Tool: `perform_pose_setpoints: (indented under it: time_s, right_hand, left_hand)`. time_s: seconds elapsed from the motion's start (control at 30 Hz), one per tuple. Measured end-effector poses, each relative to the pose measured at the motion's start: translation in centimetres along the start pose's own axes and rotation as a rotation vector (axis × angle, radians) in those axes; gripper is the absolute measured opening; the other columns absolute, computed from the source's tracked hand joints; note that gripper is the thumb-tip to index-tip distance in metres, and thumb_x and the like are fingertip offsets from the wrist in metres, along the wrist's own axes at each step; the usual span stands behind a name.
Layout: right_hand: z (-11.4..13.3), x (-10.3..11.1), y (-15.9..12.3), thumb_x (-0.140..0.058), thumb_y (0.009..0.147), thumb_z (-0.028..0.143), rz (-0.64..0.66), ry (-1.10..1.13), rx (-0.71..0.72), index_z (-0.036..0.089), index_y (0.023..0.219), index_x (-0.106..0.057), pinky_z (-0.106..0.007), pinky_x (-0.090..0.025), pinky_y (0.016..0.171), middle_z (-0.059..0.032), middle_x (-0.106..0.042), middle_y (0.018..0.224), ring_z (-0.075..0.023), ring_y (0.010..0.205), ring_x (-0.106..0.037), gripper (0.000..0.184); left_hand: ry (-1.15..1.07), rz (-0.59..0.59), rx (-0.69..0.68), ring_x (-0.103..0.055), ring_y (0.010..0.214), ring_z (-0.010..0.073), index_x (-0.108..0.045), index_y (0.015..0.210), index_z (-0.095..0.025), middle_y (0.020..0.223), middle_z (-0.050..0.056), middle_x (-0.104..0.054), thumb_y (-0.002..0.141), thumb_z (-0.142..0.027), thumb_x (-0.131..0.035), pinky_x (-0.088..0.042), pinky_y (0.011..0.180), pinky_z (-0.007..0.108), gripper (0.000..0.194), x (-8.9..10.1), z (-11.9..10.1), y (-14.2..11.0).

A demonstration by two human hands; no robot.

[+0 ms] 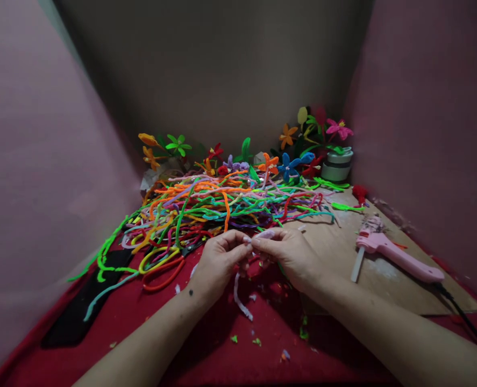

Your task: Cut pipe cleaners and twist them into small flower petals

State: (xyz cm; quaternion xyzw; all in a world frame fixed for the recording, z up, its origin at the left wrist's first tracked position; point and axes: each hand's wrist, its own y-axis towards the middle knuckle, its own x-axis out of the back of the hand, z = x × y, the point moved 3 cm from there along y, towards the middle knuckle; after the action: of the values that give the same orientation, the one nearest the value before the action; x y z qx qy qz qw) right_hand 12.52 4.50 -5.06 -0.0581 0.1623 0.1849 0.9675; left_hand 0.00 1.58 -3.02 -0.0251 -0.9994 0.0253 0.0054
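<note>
My left hand (218,260) and my right hand (289,255) meet at the middle of the view, both pinched on a pale lilac pipe cleaner (240,295). Its upper end runs between my fingertips and its loose tail hangs down toward the red cloth (206,344). Just behind my hands lies a big tangled heap of pipe cleaners (222,209) in orange, green, yellow, pink and purple.
Finished pipe-cleaner flowers (290,161) stand along the back wall, some in a white pot (337,164). A pink glue gun (391,252) with a black cord lies on a brown board (343,242) at the right. Pink walls close in both sides. Small scraps dot the cloth.
</note>
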Motion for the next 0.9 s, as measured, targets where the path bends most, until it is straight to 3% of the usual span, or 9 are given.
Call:
perform_pose_setpoints:
  time_s: [0.2,0.33,0.43,0.53,0.6,0.67,0.73,0.83,0.9]
  right_hand:
    - [0.2,0.2,0.0,-0.067,0.065,0.031,-0.030,-0.101,0.004,0.013,0.053,-0.060,-0.021,-0.031,0.042,0.0014,-0.053,0.048,-0.0062,0.042,-0.042,0.023]
    - [0.2,0.0,-0.2,-0.065,0.066,0.031,-0.019,-0.105,-0.022,0.014,0.052,-0.057,-0.020,-0.028,0.040,0.0024,-0.051,0.045,-0.0057,0.039,-0.040,0.023]
    - [-0.1,-0.1,-0.2,-0.061,0.067,0.026,-0.019,-0.070,-0.081,0.014,0.050,-0.054,-0.020,-0.026,0.037,0.0029,-0.049,0.043,-0.0055,0.036,-0.038,0.021]
    - [-0.2,-0.1,-0.1,-0.059,0.065,0.022,0.001,-0.004,-0.128,0.015,0.050,-0.052,-0.020,-0.025,0.036,0.0040,-0.047,0.043,-0.0057,0.035,-0.036,0.018]
    - [0.0,-0.1,0.0,-0.059,0.065,0.023,0.006,-0.012,-0.115,0.016,0.050,-0.051,-0.021,-0.025,0.037,0.0046,-0.045,0.042,-0.0061,0.035,-0.035,0.018]
    - [0.6,-0.1,-0.1,-0.059,0.066,0.024,-0.006,-0.085,-0.048,0.016,0.050,-0.050,-0.021,-0.024,0.039,0.0049,-0.043,0.042,-0.0062,0.037,-0.035,0.020]
    - [1.3,-0.1,-0.2,-0.058,0.067,0.025,-0.030,-0.185,0.050,0.015,0.050,-0.051,-0.021,-0.027,0.042,0.0044,-0.045,0.044,-0.0068,0.042,-0.036,0.021]
    - [1.8,-0.1,-0.6,-0.055,0.072,0.025,-0.031,-0.345,0.196,0.015,0.056,-0.055,-0.022,-0.034,0.050,0.0022,-0.051,0.052,-0.0091,0.050,-0.043,0.019]
    - [1.8,-0.2,-0.8,-0.051,0.076,0.025,-0.029,-0.500,0.309,0.015,0.061,-0.057,-0.023,-0.035,0.054,0.0004,-0.054,0.057,-0.0108,0.055,-0.047,0.019]
  left_hand:
    - [0.013,-0.009,-0.039,-0.048,0.047,0.0080,-0.056,0.075,-0.016,0.061,-0.003,-0.056,0.068,-0.025,-0.064,-0.040,0.047,0.021,0.014,0.0,-0.1,0.1]
    - [0.184,-0.059,-0.114,-0.048,0.048,0.0084,-0.059,0.072,-0.016,0.059,-0.003,-0.056,0.071,-0.022,-0.060,-0.039,0.049,0.021,0.007,0.2,-0.3,-0.1]
    - [0.492,-0.071,-0.361,-0.054,0.061,0.0119,-0.063,0.077,-0.018,0.070,0.002,-0.061,0.075,-0.019,-0.056,-0.042,0.061,0.023,0.008,0.7,-0.3,-0.5]
    - [0.798,0.051,-0.652,-0.057,0.081,0.0174,-0.067,0.088,-0.021,0.089,0.008,-0.065,0.078,-0.018,-0.052,-0.041,0.075,0.029,0.018,0.6,-0.4,-1.0]
    - [0.835,0.090,-0.714,-0.056,0.086,0.0188,-0.067,0.090,-0.020,0.094,0.009,-0.065,0.079,-0.018,-0.051,-0.041,0.079,0.030,0.020,0.6,-0.8,-1.0]
    - [0.720,0.042,-0.621,-0.056,0.085,0.0181,-0.065,0.087,-0.018,0.090,0.008,-0.064,0.079,-0.019,-0.051,-0.041,0.079,0.029,0.017,0.8,-1.6,-0.7]
    - [0.533,0.003,-0.411,-0.057,0.080,0.0167,-0.064,0.083,-0.016,0.083,0.006,-0.064,0.079,-0.024,-0.054,-0.043,0.074,0.027,0.014,0.9,-2.1,-0.4]
    - [0.277,0.079,-0.097,-0.055,0.069,0.0136,-0.064,0.076,-0.014,0.072,0.003,-0.062,0.076,-0.031,-0.057,-0.042,0.068,0.024,0.019,0.8,-1.9,0.0]
    - [0.172,0.141,0.023,-0.053,0.063,0.0115,-0.064,0.071,-0.012,0.066,0.001,-0.060,0.073,-0.032,-0.060,-0.041,0.064,0.023,0.020,0.6,-1.5,0.1]
